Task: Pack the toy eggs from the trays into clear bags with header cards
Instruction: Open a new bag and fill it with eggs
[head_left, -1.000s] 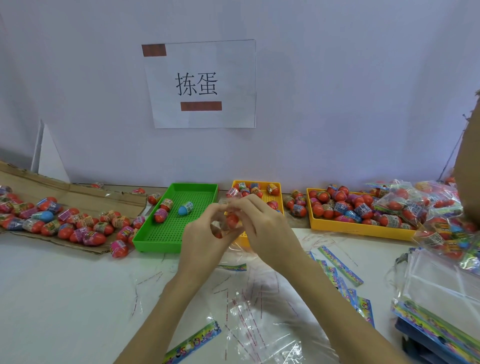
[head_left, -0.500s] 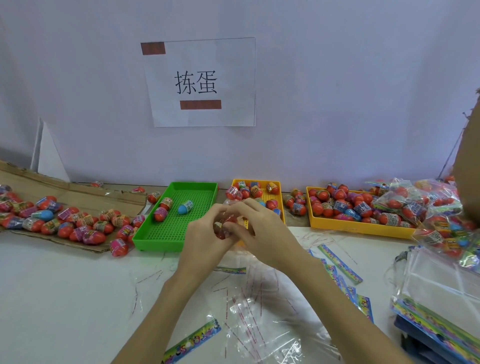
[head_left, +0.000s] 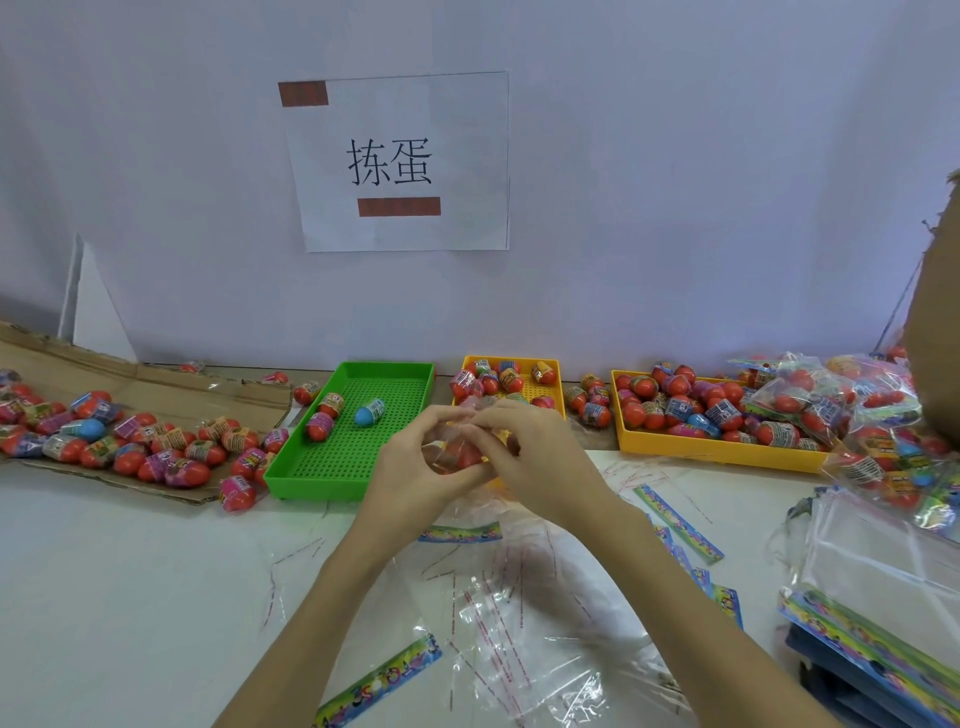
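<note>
Presently both hands meet above the middle of the white table (head_left: 130, 597), just in front of the trays. The left hand (head_left: 410, 467) and the right hand (head_left: 535, 457) are closed together on a small clear bag (head_left: 454, 452) holding at least one red toy egg; thumbs and fingertips pinch the crinkled film at its top. How many eggs it holds cannot be told, as the fingers cover much of it.

The loose toy eggs are small capsules, mostly red, each banded with a printed wrapper; a few are blue or pink. The green tray (head_left: 332, 467), near the table's far edge left of the hands, carries three: two red and one blue egg (head_left: 369, 413). The small yellow tray (head_left: 556, 379) behind the hands carries several. The large yellow tray (head_left: 717, 447), to the right along the far edge, is heaped with eggs. A flattened cardboard sheet (head_left: 156, 384) at the far left corner bears many more.

Filled bags (head_left: 800, 405) are piled at the right edge. Empty clear bags (head_left: 519, 623) with red-lined flaps lie spread on the near side under the forearms, among colourful printed header cards (head_left: 379, 680). A stack of carded bags (head_left: 883, 587) sits at the near right corner.

A paper sign (head_left: 400, 161) is fixed to the wall behind.
</note>
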